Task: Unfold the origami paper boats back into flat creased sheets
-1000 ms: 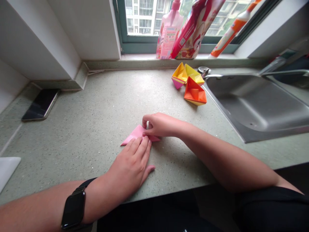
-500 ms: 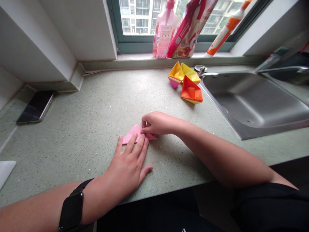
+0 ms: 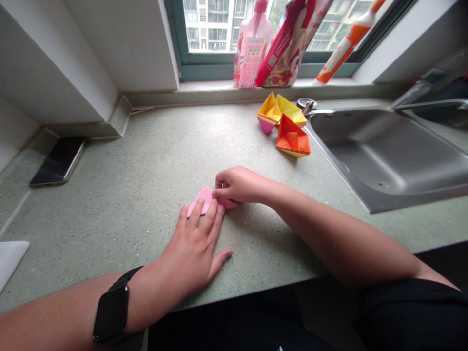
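A small folded piece of pink paper (image 3: pixel 202 199) lies on the speckled counter in front of me. My left hand (image 3: pixel 195 243) rests flat with its fingers spread, the fingertips pressing on the paper's near edge. At the paper's right side, my right hand (image 3: pixel 236 185) has its thumb and fingers pinched together on a fold. Part of the paper is hidden under the fingers. Farther back sit a yellow paper boat (image 3: pixel 290 110), an orange-yellow and pink one (image 3: pixel 269 114) and a red-orange one (image 3: pixel 292 139).
To the right is a steel sink (image 3: pixel 338 180). A phone (image 3: pixel 58 161) lies at the left by the wall. On the windowsill stand a pink pump bottle (image 3: pixel 250 53), a red pouch (image 3: pixel 283 58) and an orange-white bottle (image 3: pixel 343 48). A white object (image 3: pixel 12 258) shows at the left edge.
My left fingertips have shifted slightly up over the pink paper. My right hand keeps its pinch at nearly the same spot. The whole view has moved a little.
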`<state>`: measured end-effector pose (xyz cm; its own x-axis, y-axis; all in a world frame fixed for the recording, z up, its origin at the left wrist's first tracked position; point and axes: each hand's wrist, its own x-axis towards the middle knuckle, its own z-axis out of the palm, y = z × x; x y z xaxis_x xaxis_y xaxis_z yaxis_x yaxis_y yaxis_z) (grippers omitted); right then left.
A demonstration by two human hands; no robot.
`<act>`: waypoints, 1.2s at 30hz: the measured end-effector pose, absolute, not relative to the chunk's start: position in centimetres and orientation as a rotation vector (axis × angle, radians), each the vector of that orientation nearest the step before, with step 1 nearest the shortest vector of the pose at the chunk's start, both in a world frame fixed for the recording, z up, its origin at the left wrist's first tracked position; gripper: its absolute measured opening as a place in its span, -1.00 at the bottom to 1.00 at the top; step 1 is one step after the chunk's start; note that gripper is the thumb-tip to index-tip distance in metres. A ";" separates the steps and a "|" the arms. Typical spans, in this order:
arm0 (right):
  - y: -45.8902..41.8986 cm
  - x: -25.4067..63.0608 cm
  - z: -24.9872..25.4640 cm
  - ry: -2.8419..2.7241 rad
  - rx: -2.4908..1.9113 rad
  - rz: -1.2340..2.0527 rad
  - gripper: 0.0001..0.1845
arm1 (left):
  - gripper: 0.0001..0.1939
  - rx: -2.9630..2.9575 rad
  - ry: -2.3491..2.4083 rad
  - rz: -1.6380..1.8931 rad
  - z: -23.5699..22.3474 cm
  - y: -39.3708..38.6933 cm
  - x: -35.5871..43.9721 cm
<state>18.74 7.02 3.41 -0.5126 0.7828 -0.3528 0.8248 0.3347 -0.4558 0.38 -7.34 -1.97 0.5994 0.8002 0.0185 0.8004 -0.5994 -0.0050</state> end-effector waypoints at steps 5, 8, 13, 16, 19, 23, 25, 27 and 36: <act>7.0 18.9 3.6 2.523 1.499 -0.957 -0.84 | -0.14 -2.805 -1.382 -0.042 -1.7 -7.5 0.5; 7.0 19.2 4.0 2.404 1.425 -1.060 -0.84 | -0.18 -2.863 -1.292 -0.058 -1.5 -7.8 0.7; 7.1 19.3 4.1 2.452 1.414 -1.110 -0.83 | -0.17 -2.927 -1.264 -0.083 -1.4 -7.9 0.8; 7.1 19.3 3.8 2.478 1.414 -1.170 -0.85 | -0.16 -2.946 -1.272 -0.100 -1.3 -7.9 0.8; 7.1 19.4 3.4 2.489 1.414 -1.209 -0.86 | -0.18 -2.970 -1.270 -0.113 -1.2 -8.0 0.8; 7.2 19.6 2.9 2.529 1.400 -1.250 -0.82 | -0.21 -2.991 -1.265 -0.115 -1.1 -8.2 0.9; 7.2 19.6 2.7 2.558 1.396 -1.243 -0.78 | -0.21 -2.998 -1.261 -0.120 -1.1 -8.3 1.0; 7.2 19.6 2.8 2.583 1.394 -1.205 -0.73 | -0.23 -3.015 -1.243 -0.129 -1.0 -8.3 1.0; 7.2 20.3 4.6 2.452 1.251 -1.143 -0.75 | -0.32 -3.085 -1.083 -0.167 -0.8 -8.3 0.9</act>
<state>20.32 7.22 4.55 -0.6371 0.6247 -0.4516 0.7475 0.3576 -0.5598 0.93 -8.34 -0.82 0.7769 0.6275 0.0522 0.6140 -0.7733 0.1580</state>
